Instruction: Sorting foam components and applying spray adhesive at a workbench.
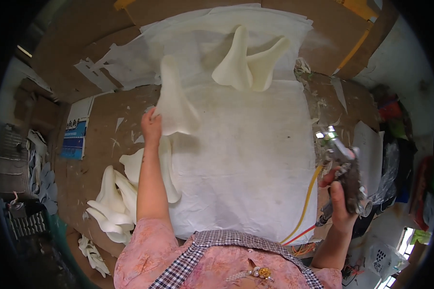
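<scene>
In my left hand is a cream foam saddle pad, gripped by its lower left edge. Its narrow end points away from me, above the white paper sheet. My right hand is wrapped round a spray gun off the sheet's right side, with the nozzle end tilted up and to the left. Two more saddle pads, one at the left and one at the right, lean against the papered cardboard at the back. Other saddle pads lie in a pile around my left forearm, which hides some of them.
A yellow hose and a red hose run along the sheet's right edge near the gun. Cardboard walls rise at the back. A blue and white printed box panel is at left. Plastic bags hang at right.
</scene>
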Tool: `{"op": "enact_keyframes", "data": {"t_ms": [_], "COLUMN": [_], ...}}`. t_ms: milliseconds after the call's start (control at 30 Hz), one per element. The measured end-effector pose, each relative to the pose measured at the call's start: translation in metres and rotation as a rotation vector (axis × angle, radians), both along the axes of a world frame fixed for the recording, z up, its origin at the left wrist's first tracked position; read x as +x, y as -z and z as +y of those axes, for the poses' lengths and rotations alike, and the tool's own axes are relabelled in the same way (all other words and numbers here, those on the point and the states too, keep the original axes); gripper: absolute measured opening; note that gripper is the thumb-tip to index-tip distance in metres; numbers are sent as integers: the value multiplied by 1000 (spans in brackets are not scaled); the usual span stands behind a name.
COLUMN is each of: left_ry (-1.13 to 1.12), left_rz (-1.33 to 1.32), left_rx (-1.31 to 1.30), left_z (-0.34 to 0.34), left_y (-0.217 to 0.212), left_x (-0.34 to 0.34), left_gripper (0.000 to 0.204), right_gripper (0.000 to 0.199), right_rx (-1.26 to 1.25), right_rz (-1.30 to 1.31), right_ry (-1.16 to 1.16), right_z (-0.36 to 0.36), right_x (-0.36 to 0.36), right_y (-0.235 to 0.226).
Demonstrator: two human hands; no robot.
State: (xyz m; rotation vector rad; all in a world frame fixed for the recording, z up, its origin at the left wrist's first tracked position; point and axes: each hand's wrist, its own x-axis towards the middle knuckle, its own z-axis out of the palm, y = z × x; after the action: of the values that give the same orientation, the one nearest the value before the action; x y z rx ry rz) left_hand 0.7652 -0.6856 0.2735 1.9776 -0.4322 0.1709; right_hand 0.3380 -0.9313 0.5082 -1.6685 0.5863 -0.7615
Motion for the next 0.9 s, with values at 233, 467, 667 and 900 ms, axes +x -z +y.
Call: {"op": "enact_keyframes", "data": {"t_ms": [233, 467, 667, 900], "left_ry": [172, 629, 461, 475], "left_rz": [424, 458, 10, -18], "left_rx": [-312, -32, 110, 48], "left_z": [-61, -243, -267, -179], "left_y": [-17, -14, -3, -24], "left_x": [44, 60, 42, 43], "left_gripper": [38, 42, 65, 45], "right_gripper": [54, 57, 58, 42], "right_rx": [-4, 50, -22, -210], "right_rz": [162, 26, 74, 243], "right_ry": [-82, 39, 207, 171], "right_z": [-4, -14, -10, 6], "right_x": [18, 10, 10, 29], "right_y": [12, 0, -31, -54]}}
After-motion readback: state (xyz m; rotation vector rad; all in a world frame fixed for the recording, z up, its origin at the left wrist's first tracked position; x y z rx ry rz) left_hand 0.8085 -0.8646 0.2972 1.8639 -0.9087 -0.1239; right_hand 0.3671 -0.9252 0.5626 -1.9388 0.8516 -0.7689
